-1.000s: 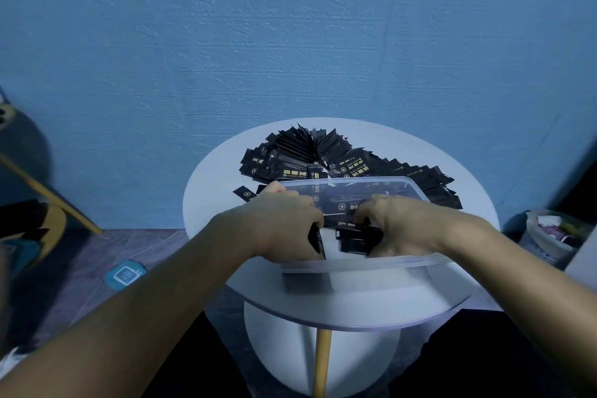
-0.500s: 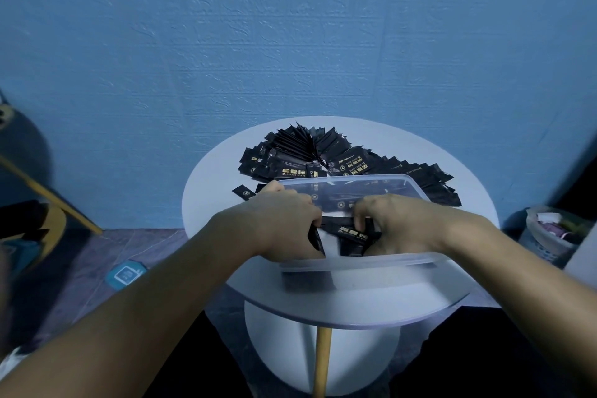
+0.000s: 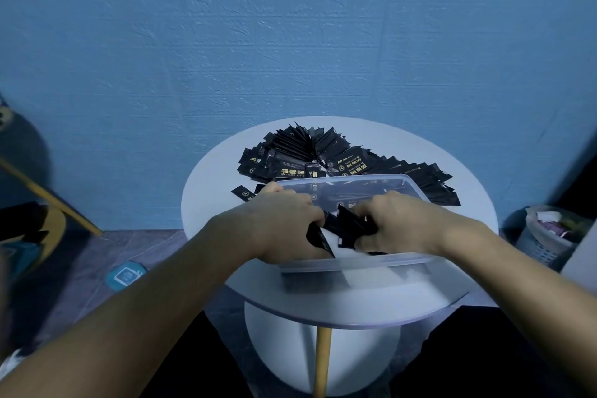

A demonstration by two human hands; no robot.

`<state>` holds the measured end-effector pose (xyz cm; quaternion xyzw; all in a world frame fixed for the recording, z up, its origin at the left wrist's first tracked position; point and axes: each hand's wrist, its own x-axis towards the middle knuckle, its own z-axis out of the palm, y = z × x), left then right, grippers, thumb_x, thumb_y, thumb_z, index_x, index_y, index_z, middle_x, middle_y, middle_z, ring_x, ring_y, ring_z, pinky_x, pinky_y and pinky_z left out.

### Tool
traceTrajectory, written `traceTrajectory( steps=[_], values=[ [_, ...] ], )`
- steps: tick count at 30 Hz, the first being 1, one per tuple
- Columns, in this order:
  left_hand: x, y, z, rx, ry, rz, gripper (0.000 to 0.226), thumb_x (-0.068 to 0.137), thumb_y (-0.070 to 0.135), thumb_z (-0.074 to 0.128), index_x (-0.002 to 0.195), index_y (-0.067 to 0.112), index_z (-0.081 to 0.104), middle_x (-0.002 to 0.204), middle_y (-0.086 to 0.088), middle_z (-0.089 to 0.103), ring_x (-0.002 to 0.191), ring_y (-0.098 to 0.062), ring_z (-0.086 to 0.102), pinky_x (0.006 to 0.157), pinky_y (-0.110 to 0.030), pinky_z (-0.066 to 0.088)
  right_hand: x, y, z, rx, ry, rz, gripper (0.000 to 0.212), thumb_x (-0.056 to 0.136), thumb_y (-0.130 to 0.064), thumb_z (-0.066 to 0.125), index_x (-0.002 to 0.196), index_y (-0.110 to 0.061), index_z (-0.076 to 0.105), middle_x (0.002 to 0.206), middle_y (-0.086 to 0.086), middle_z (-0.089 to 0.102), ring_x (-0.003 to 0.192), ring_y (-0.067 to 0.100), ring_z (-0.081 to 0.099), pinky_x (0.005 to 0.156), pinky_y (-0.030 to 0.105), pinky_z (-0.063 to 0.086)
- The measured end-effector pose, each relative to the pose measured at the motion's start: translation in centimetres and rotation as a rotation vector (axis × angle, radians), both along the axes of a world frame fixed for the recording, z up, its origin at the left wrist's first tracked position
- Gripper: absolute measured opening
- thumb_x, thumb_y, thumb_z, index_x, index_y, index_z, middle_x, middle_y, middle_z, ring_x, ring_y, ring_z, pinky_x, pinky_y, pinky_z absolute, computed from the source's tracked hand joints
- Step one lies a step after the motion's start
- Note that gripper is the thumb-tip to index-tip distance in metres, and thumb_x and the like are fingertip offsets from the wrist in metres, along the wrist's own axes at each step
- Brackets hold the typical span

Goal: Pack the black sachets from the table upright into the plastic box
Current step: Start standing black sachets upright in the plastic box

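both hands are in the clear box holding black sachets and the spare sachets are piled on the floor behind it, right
Wrong place: the head view shows the spare sachets piled on the table behind the box. The left hand and right hand do hold black sachets in it.

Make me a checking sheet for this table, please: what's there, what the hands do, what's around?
Surface: round white table, holding box and sachets.
Job's things: clear plastic box near the front edge; pile of black sachets behind it; stray sachet left of the box.
Clutter: nothing seen.
Grips: left hand and right hand reach into the box, fingers curled on a sachet bundle.
Cables: nothing seen.
Surroundings: blue wall behind; basket on floor, right; blue pad on floor, left.
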<state>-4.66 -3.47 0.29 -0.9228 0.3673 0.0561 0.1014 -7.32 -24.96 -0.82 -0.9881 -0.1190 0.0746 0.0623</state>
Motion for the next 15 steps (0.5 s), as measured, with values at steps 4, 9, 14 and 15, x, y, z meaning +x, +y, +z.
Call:
traceTrajectory(
  steps=[4, 9, 14, 15],
  values=[
    [-0.07, -0.05, 0.06, 0.002, 0.0, 0.006, 0.063, 0.091, 0.078, 0.037, 0.137, 0.037, 0.053, 0.13, 0.006, 0.055, 0.121, -0.018, 0.051, 0.111, -0.043, 0.026, -0.08, 0.09, 0.24, 0.012, 0.014, -0.029, 0.032, 0.076, -0.054, 0.067, 0.089, -0.025, 0.067, 0.065, -0.005, 0.065, 0.065, 0.014, 0.064, 0.058, 0.034, 0.052],
    [-0.14, -0.1, 0.22, 0.025, 0.007, 0.002, 0.063, 0.091, 0.079, 0.037, 0.135, 0.038, 0.055, 0.13, 0.006, 0.055, 0.121, -0.017, 0.05, 0.112, -0.043, 0.025, 0.35, 0.8, -0.21, 0.091, 0.054, -0.06, 0.026, 0.069, -0.041, 0.081, 0.086, -0.023, 0.072, 0.072, -0.002, 0.071, 0.071, 0.016, 0.067, 0.059, 0.028, 0.051],
    [-0.15, -0.1, 0.24, 0.022, 0.014, 0.003, 0.061, 0.091, 0.078, 0.038, 0.132, 0.037, 0.058, 0.128, 0.007, 0.055, 0.119, -0.018, 0.051, 0.11, -0.041, 0.025, 0.37, 0.89, -0.18, 0.134, 0.108, -0.105, 0.04, 0.063, -0.033, 0.08, 0.1, -0.027, 0.065, 0.086, -0.004, 0.072, 0.082, 0.018, 0.069, 0.074, 0.033, 0.059],
    [-0.17, -0.12, 0.27, 0.026, 0.013, 0.003, 0.06, 0.091, 0.077, 0.038, 0.132, 0.037, 0.058, 0.128, 0.007, 0.055, 0.119, -0.018, 0.05, 0.11, -0.041, 0.025, 0.35, 0.93, -0.14, 0.143, 0.124, -0.116, 0.042, 0.064, -0.033, 0.08, 0.102, -0.027, 0.064, 0.089, -0.003, 0.071, 0.084, 0.019, 0.069, 0.075, 0.033, 0.059]
  ],
)
